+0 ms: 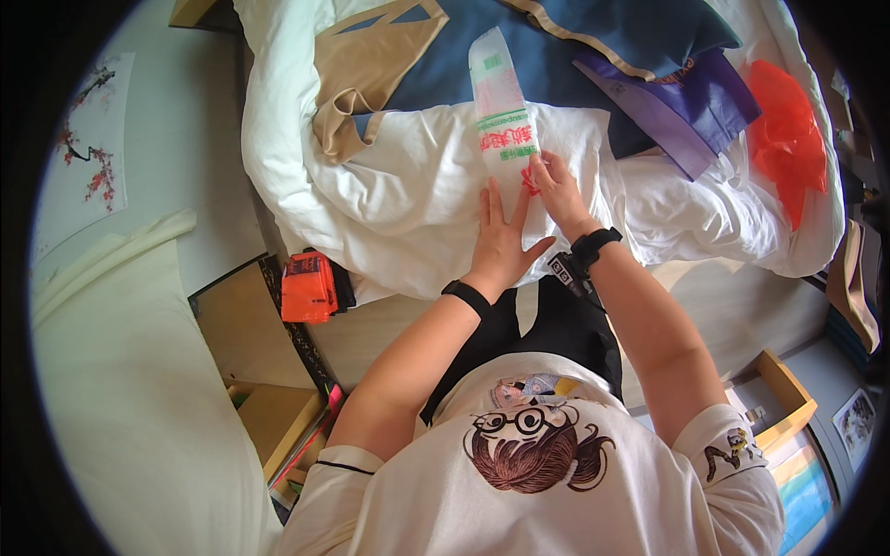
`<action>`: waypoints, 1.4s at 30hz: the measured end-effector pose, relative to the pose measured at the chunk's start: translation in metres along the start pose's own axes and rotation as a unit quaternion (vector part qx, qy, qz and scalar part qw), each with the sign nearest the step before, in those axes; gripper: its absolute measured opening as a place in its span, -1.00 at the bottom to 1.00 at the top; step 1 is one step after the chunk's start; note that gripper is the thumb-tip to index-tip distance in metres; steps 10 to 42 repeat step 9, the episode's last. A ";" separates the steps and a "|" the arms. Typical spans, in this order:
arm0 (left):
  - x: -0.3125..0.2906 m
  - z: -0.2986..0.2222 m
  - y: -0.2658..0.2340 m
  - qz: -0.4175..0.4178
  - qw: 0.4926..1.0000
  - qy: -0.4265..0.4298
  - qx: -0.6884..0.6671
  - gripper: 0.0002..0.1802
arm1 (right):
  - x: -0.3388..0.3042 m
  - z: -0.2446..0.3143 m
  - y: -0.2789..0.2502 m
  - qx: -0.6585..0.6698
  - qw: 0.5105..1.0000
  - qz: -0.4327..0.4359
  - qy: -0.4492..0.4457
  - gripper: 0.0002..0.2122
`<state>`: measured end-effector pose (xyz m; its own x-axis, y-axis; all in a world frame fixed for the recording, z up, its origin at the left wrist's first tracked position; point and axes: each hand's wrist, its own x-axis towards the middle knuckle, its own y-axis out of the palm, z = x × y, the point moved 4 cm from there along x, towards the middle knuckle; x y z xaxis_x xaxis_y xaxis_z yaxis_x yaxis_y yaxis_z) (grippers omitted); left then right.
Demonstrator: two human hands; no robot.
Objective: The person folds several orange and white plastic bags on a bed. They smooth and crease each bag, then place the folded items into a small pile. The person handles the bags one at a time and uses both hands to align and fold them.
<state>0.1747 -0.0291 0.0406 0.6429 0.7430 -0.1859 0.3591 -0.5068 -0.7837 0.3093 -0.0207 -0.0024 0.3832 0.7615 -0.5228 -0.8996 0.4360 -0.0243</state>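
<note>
A translucent white plastic bag (pixel 501 102), folded lengthwise into a long strip with red and green print, lies on the white quilt (pixel 417 185) in front of me. My left hand (pixel 501 239) rests by the strip's near end with its fingers stretched out and spread, the fingertips touching the plastic. At the near right edge of the strip, my right hand (pixel 561 195) has its fingers bent and the thumb close to them, pinching the plastic. Part of the bag's near end is hidden beneath my fingers.
Blue cloth with tan trim (pixel 454 69) spreads across the far side of the bed. A purple bag (pixel 691 116) and a crumpled red plastic bag (pixel 786 130) lie to the right. A folded orange-red packet (pixel 308 289) sits at the bed's near left edge.
</note>
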 end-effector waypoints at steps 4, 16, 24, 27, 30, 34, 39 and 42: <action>-0.001 0.002 0.001 -0.027 0.998 0.024 -0.048 -0.06 | 0.002 -0.012 0.005 0.004 1.000 0.018 0.004 -0.45; -0.008 0.014 0.012 -0.021 0.975 0.051 -0.213 -0.01 | -0.002 -0.021 0.005 -0.160 0.987 0.005 -0.028 -0.48; -0.008 0.014 0.012 -0.021 0.975 0.051 -0.213 -0.01 | -0.002 -0.021 0.005 -0.160 0.987 0.005 -0.028 -0.48; -0.008 0.014 0.012 -0.021 0.975 0.051 -0.213 -0.01 | -0.002 -0.021 0.005 -0.160 0.987 0.005 -0.028 -0.48; -0.008 0.014 0.012 -0.021 0.975 0.051 -0.213 -0.01 | -0.002 -0.021 0.005 -0.160 0.987 0.005 -0.028 -0.48; -0.008 0.014 0.012 -0.021 0.975 0.051 -0.213 -0.01 | -0.002 -0.021 0.005 -0.160 0.987 0.005 -0.028 -0.48; -0.008 0.014 0.012 -0.021 0.975 0.051 -0.213 -0.01 | -0.002 -0.021 0.005 -0.160 0.987 0.005 -0.028 -0.48; -0.008 0.014 0.012 -0.021 0.975 0.051 -0.213 -0.01 | -0.002 -0.021 0.005 -0.160 0.987 0.005 -0.028 -0.48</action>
